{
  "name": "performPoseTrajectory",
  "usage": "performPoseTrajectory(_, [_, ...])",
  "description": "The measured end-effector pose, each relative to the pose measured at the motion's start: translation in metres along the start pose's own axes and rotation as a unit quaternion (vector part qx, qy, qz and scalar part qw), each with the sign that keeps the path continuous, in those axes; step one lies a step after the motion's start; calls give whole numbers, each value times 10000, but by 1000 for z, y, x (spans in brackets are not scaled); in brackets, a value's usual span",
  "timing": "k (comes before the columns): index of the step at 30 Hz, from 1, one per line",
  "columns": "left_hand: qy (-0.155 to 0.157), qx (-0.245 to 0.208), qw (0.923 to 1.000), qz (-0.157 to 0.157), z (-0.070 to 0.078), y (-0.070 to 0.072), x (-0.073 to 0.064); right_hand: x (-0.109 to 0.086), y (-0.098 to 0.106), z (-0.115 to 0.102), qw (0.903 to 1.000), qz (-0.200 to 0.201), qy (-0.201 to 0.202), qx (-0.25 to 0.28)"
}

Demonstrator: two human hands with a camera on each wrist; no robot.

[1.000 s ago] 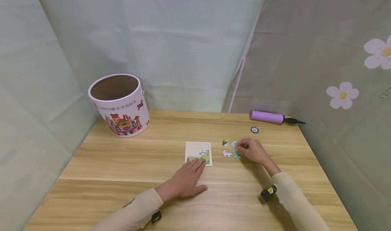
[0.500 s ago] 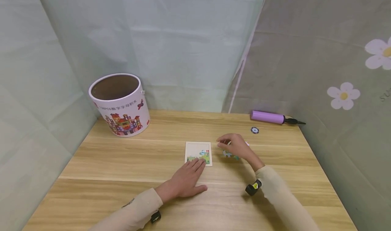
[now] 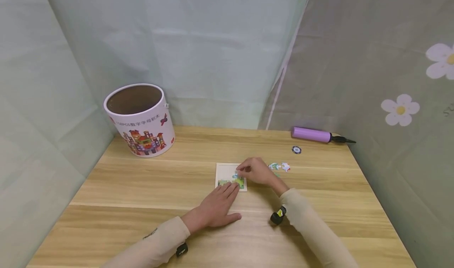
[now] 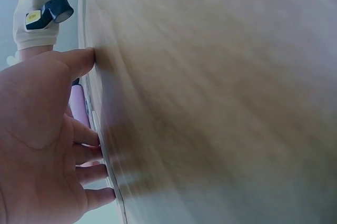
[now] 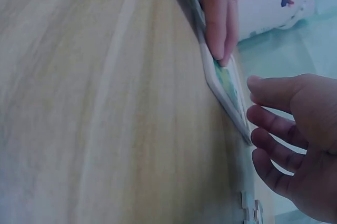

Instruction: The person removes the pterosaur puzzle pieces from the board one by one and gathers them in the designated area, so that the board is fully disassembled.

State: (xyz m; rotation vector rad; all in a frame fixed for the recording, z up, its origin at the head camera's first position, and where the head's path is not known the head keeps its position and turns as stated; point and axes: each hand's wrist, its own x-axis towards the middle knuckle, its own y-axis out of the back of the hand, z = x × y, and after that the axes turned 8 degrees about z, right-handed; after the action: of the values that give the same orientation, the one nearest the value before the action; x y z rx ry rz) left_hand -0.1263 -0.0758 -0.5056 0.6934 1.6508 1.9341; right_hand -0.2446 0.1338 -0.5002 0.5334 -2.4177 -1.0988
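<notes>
A small square puzzle board (image 3: 227, 166) with a pale frame lies at the middle of the table, with green and blue pieces fitted along its lower part. My left hand (image 3: 219, 207) rests flat, straight fingertips on the board's near edge, thumb out to the side. Above the board's right side, my right hand (image 3: 257, 171) has thumb and fingers curled in a pinch around a small puzzle piece, mostly hidden by the fingers. In the right wrist view the right hand (image 5: 295, 134) hangs beside the board (image 5: 226, 100). Loose puzzle pieces (image 3: 285, 166) lie to the right, partly covered by that hand.
A large white bucket (image 3: 145, 130) with printed blocks stands at the back left. Toward the back right lie a purple hand pump (image 3: 311, 134) with a black nozzle and a round dark-rimmed chip (image 3: 296, 149). Curtains hang around the wooden table (image 3: 142, 189).
My right hand has moved left from the loose pieces to above the board's right side. The left hand has stayed on the board's near edge.
</notes>
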Motion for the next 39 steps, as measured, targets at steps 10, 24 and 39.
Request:
performPoseTrajectory(10, [2,-51,10000,17,0,1,0,2,-6,0,9987,-280,-85,-422])
performPoseTrajectory(24, [-46,-82,9999,100,2,5,-1,2,-8,-2,9993,-194,-318,-22])
performPoseTrajectory(39, [3,-83,10000,49,2,3,1,4,-2,-9,9992,-185,-312,139])
